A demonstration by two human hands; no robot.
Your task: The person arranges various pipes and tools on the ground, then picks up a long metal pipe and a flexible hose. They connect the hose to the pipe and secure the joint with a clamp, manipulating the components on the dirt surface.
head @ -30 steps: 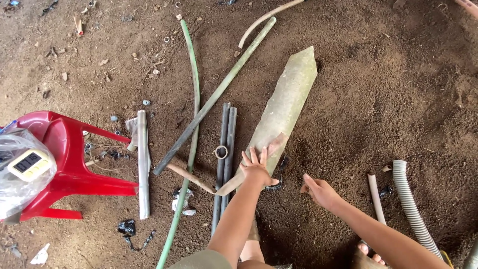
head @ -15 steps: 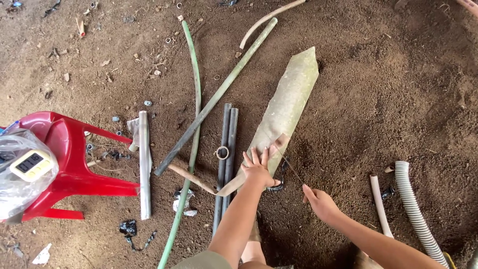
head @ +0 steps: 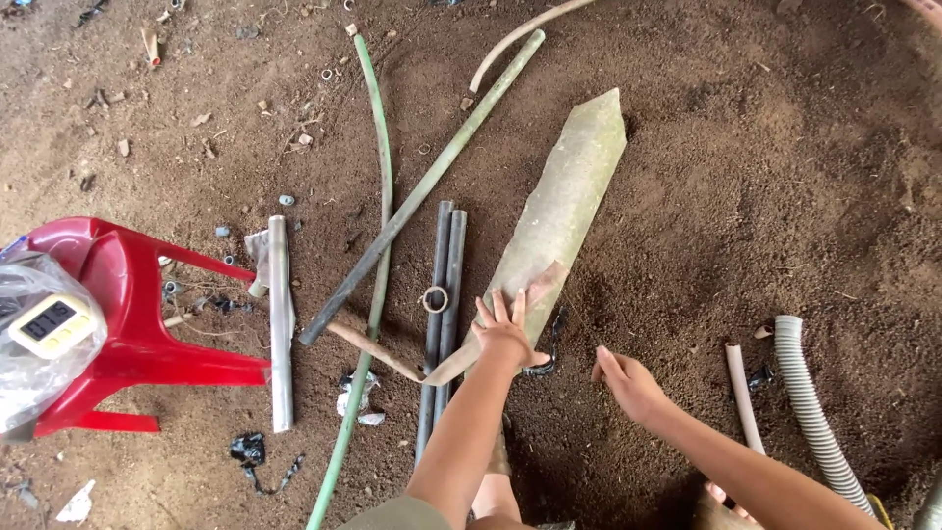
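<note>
On bare dirt ground, the left hand lay flat, fingers spread, on the lower end of a long pointed grey-green sheet that ran toward one o'clock. At four o'clock from it, the right hand rested loosely open near the soil, clamped on nothing. Two dark pipes with a small ring lay just beside the sheet at nine o'clock. At far nine o'clock, a clear plastic bag on a red stool contained a small digital timer.
</note>
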